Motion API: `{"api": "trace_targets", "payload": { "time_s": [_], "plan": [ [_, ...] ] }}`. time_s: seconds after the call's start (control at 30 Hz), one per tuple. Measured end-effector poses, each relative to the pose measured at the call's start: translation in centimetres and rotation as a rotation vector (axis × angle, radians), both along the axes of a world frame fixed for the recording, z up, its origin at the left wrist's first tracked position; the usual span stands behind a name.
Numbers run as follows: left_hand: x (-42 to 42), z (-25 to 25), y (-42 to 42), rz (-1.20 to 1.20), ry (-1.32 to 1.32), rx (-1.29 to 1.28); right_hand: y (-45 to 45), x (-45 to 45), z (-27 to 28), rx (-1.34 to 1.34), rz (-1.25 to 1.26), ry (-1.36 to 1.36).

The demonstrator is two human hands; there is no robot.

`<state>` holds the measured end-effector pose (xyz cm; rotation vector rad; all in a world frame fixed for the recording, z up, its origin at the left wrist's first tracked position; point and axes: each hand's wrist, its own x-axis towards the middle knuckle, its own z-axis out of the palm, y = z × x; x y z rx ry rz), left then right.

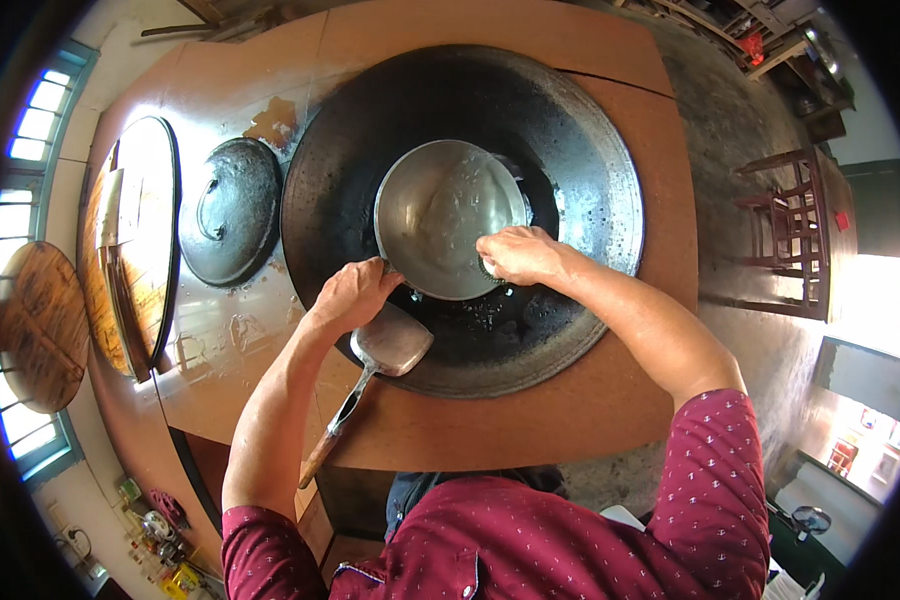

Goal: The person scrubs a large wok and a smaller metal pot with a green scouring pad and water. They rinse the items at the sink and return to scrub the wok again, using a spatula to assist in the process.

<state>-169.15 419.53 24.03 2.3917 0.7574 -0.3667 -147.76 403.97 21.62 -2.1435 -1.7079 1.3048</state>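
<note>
A round metal basin (450, 202), with what looks like some water in it, sits inside a very large dark wok (570, 330) set into the stove top. My left hand (356, 292) grips the basin's near-left rim. At the basin's near-right side, my right hand (521, 255) is closed on a small scrubber with a dark green edge (489, 268), mostly hidden by the fingers. Just below my left hand, a metal wok spatula (394, 341) rests over the wok's near-left rim, its wooden handle pointing towards me. Wet patches show on the wok's inner wall.
Left of the wok lies a dark metal lid (232, 210) with a loop handle. Further left, a cleaver (111, 210) lies on a round wooden board (146, 300). Another round wooden board (41, 326) leans by the window. A wooden chair (780, 225) stands at the right.
</note>
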Motion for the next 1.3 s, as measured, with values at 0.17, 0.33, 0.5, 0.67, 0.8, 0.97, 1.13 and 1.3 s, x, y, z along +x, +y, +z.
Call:
{"api": "trace_targets", "payload": {
  "time_s": [0.17,0.33,0.5,0.67,0.8,0.97,1.13,1.3],
  "plan": [
    [-0.2,-0.7,0.4,-0.031,0.026,0.003,-1.5,-3.6,-0.6,0.448,-0.086,0.274],
    [0.3,-0.6,0.8,0.019,0.039,-0.134,0.0,-8.6,1.5,0.416,-0.068,0.045],
    [0.0,-0.3,1.3,0.006,0.080,-0.122,-5.0,-3.0,-1.6,0.424,-0.066,-0.018],
    [0.3,-0.3,1.4,-0.013,0.084,-0.138,-4.3,3.9,-4.3,0.321,-0.225,-0.200],
    [-0.5,-0.7,1.2,0.002,0.051,-0.122,-1.0,6.9,-5.2,0.593,-0.388,-0.136],
    [-0.6,-1.3,0.8,0.014,-0.010,-0.096,4.6,9.2,-5.5,0.630,-0.524,-0.088],
    [-1.0,-1.4,0.3,0.051,0.000,-0.060,10.6,8.8,-3.8,0.600,-0.475,-0.044],
    [-0.9,-1.1,0.2,0.058,-0.007,-0.085,15.4,4.2,-1.0,0.563,-0.333,0.056]
  ]
}}
